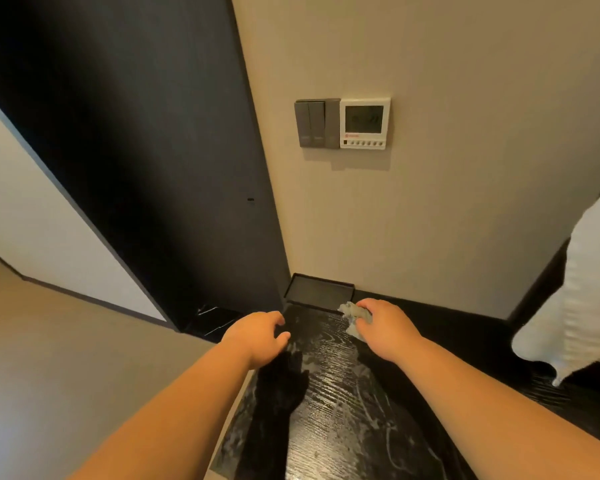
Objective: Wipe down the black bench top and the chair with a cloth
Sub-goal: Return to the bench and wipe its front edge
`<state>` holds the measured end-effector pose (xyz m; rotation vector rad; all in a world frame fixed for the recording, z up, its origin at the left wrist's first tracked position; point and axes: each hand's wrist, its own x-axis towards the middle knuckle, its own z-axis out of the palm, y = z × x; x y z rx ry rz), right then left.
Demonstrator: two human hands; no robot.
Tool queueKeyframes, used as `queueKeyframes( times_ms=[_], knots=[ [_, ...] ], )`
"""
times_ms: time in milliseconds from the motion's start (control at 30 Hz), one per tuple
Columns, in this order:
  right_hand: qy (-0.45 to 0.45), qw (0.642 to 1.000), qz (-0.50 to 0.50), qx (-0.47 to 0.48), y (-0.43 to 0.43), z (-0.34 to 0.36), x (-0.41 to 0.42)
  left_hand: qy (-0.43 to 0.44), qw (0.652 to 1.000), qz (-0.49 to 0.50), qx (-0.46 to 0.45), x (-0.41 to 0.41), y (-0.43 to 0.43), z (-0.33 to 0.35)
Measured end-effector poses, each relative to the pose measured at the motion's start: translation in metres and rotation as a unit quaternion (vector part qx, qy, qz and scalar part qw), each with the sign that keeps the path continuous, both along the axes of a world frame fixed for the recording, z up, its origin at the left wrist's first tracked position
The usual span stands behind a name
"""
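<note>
Now we see our right hand (385, 327) clutching the cloth (355, 317) on the streaky black bench top (343, 393), left hand (257, 336) loose, empty.

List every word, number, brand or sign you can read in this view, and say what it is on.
Thermostat screen: faint digits, too blurred to read.
Thermostat, small red logo with a word under the screen: too small to read.
Thermostat button row along the bottom: no readable markings.
Grey switch panel: tiny marks low on the rockers, unreadable.
Black bench top, tray, cloth: no text visible.
</note>
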<state>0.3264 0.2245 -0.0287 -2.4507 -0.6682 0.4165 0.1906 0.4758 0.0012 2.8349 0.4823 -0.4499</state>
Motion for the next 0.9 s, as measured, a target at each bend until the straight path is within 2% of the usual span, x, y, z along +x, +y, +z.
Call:
queueKeyframes(
  times_ms=[300, 567, 767, 900],
  knots=[
    [0.021, 0.999, -0.022, -0.016, 0.052, -0.018, 0.040, 0.016, 0.999, -0.036, -0.037, 0.062, 0.036, -0.025],
    [0.033, 0.994, -0.101, -0.017, 0.101, -0.032, 0.073, 0.027, 0.993, -0.111, -0.039, 0.128, 0.082, -0.050],
    [0.039, 0.989, -0.139, -0.017, 0.130, -0.041, 0.091, 0.022, 0.987, -0.158, -0.032, 0.172, 0.092, -0.058],
    [0.041, 0.978, -0.204, -0.016, 0.129, -0.052, 0.085, 0.019, 0.980, -0.191, -0.050, 0.183, 0.089, -0.064]
  ],
)
